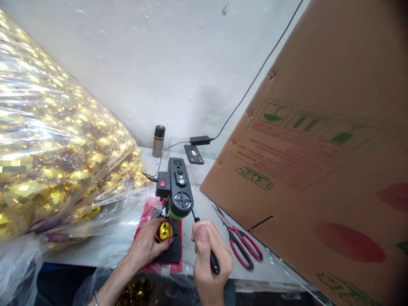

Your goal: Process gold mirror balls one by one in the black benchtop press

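A small bench drill press, black with a green ring under its head, stands on a red plastic sheet. On its black base plate, my left hand grips a shiny gold ball between thumb and fingers, just below the drill head. My right hand is wrapped round the black-handled feed lever at the machine's right side. Whether the drill's tip touches the ball is hidden under the head.
Clear plastic bags of gold faceted balls are piled on the left. Red-and-black scissors lie beside a big cardboard box on the right. Behind the machine are a tumbler, a phone and a corded power adapter.
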### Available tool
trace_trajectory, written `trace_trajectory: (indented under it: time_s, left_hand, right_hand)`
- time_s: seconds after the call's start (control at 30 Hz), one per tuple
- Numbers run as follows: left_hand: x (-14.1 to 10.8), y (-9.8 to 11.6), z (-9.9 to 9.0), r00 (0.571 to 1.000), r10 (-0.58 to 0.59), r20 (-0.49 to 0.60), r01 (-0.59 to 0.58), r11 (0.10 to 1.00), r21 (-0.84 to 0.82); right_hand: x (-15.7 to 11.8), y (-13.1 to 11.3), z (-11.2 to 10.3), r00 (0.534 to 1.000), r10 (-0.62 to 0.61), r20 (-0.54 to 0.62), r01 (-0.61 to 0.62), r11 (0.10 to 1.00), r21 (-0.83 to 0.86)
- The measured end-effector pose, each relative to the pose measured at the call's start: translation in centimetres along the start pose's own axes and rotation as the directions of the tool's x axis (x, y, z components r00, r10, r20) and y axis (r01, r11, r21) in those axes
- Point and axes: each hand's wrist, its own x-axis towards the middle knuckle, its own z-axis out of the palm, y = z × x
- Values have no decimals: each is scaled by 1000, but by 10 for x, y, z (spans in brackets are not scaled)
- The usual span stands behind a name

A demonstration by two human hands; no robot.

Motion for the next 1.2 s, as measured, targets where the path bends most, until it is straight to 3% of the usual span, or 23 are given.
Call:
trace_trajectory:
  time_s: [0.3, 0.4, 0.53, 0.73, 1.2]
  left_hand:
    - [7, -9, 25, 996, 70, -57, -62, 990, 130]
    - [7, -10, 25, 997, 65, -44, -58, 988, 140]
    - [7, -9, 24, 998, 50, -39, -44, 989, 138]
    - [7, -4, 23, 1000, 25, -19, -22, 992, 122]
    - [7, 1, 20, 999, 20, -41, -15, 992, 125]
  right_hand:
    - [-7, 5, -4, 999, -40, 23, 41, 998, -40]
    - [-17, 13, -3, 996, -83, 34, 85, 995, -60]
    - [-36, 28, 5, 984, -173, -43, 167, 977, -129]
    - [-55, 42, 17, 977, -126, -174, 105, 986, -126]
    - [-58, 41, 23, 966, -95, -240, 78, 994, -79]
